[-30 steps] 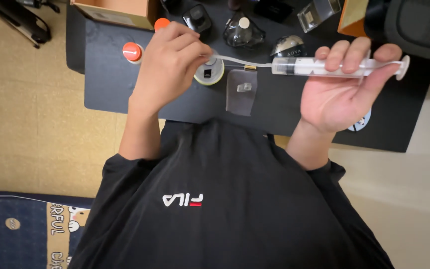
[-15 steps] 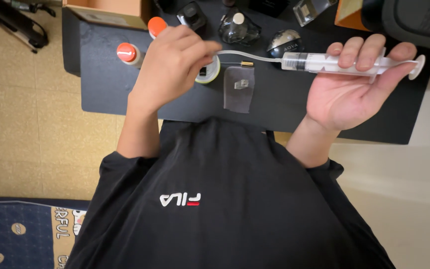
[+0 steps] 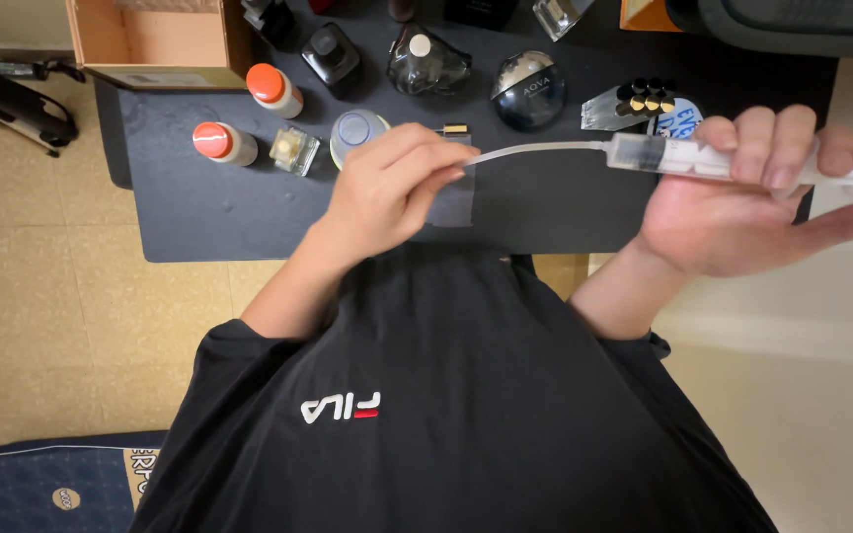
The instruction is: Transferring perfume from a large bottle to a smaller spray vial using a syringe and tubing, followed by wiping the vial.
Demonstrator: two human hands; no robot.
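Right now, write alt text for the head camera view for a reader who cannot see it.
A person in a black T-shirt holds a clear plastic syringe in the right hand, while the left hand pinches the end of its thin tube. Below them, a black table holds perfume bottles, two orange-capped bottles and an open cardboard box.

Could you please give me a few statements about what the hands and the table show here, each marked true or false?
1. The right hand holds a clear syringe. True.
2. The left hand pinches the end of the thin tube on the syringe. True.
3. Both orange-capped bottles stand upright. False: they lie on the black table.
4. The wooden box sits beside the right hand. False: it is at the far left corner.
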